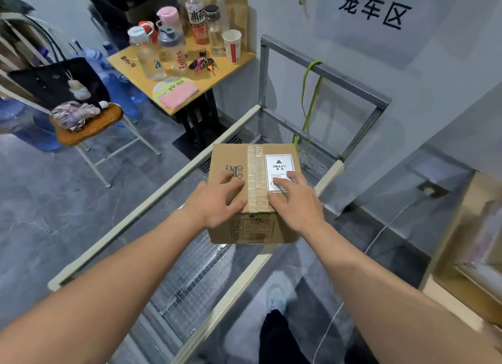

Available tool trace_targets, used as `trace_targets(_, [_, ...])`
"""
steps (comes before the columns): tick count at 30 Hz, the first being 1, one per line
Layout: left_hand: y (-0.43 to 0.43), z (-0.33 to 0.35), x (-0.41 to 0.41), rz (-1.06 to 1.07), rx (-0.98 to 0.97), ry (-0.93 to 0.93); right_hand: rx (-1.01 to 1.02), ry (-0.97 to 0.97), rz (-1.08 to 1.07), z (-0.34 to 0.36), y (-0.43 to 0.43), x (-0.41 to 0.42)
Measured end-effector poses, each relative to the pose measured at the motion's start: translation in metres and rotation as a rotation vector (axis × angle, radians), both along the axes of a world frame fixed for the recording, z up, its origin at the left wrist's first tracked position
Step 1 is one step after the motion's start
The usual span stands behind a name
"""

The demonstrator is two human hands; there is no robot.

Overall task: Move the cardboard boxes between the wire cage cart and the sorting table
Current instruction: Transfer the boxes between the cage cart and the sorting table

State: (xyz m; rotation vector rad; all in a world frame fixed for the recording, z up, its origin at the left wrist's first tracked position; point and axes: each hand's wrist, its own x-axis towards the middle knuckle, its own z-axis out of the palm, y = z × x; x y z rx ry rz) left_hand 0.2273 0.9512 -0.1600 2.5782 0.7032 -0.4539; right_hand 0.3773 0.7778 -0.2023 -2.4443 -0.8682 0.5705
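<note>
A taped cardboard box [236,157] labelled HEAVY sits on the mesh floor of the wire cage cart [152,200], left hand [220,200] and right hand [296,200] flat and apart on its lid; a safe lift likely needs grips lower down its sides.

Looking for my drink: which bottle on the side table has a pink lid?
The back bottle, behind the grey-lidded shaker; no other lid is pink.

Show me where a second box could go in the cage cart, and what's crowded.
Bare wire mesh lies between the cardboard box and the cart's near end, bordered by both cream rails. Behind the box, only a narrow strip by the green strap. The table is crowded with bottles.
</note>
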Motion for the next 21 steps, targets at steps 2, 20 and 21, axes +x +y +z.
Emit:
trace_targets(2, [0.007, -0.007, 0.021, 0.007, -0.016, 0.006, -0.007, 0.005, 0.024, -0.004, 0.007, 0.025])
trace_targets(20, [0.090, -0.117, 0.113, 0.042, -0.135, 0.100, -0.102, 0.108, 0.053, -0.089, 0.085, 0.122])
trace_targets(21, [0.092, -0.122, 0.117, 0.049, -0.147, 0.102, -0.107, 0.110, 0.063, -0.093, 0.088, 0.126])
